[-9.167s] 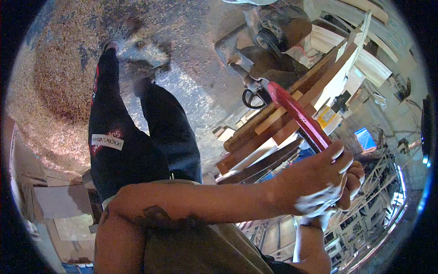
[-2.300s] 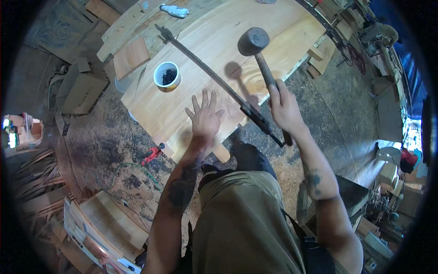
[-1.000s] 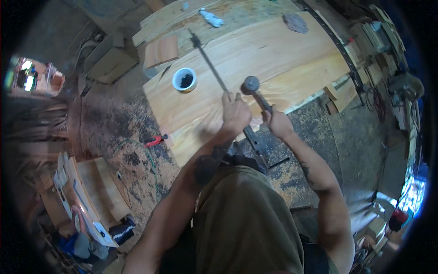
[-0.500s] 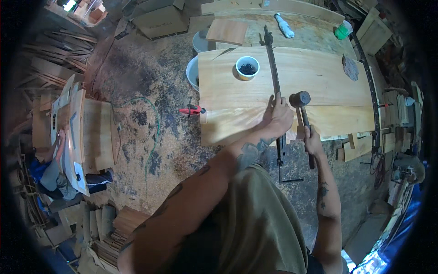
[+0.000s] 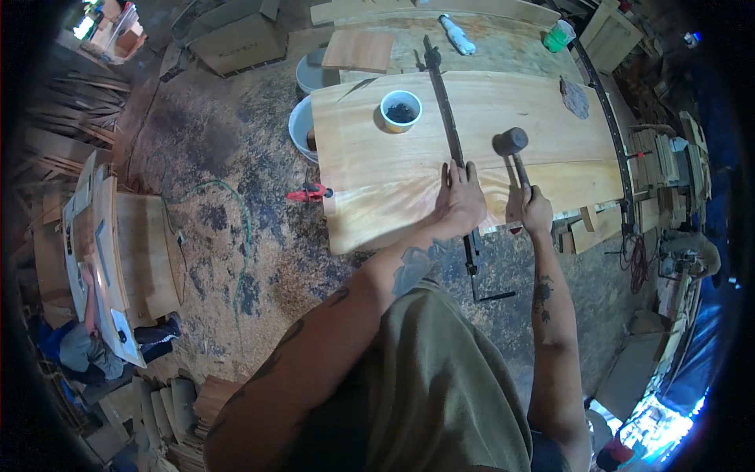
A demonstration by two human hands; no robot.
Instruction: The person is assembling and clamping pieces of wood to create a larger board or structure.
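My left hand (image 5: 462,198) lies on the wooden panel (image 5: 377,157), fingers stretched out across the dark metal bar clamp (image 5: 449,118). That clamp spans the panel from far to near, its crank handle (image 5: 495,297) jutting past the near edge. To the right, my right hand (image 5: 537,211) is closed round the handle of a mallet (image 5: 511,141). The mallet's dark round head is over the panel, right of the clamp; whether it touches the wood I cannot tell. A seam runs across the panel. Left of the clamp stands a white tub (image 5: 401,111) with dark contents.
A second bar clamp (image 5: 605,110) crosses the panel's right end. A red clamp (image 5: 309,193) grips the left edge. Beyond are a white bottle (image 5: 457,35) and a green container (image 5: 559,36). Buckets (image 5: 301,130) stand left. Another person (image 5: 90,346) works at the far-left bench.
The view has shifted, moving the scene leftward. My right hand and the mallet have moved farther forward and right over the panel. My left hand's fingers have spread flatter beside the clamp bar.
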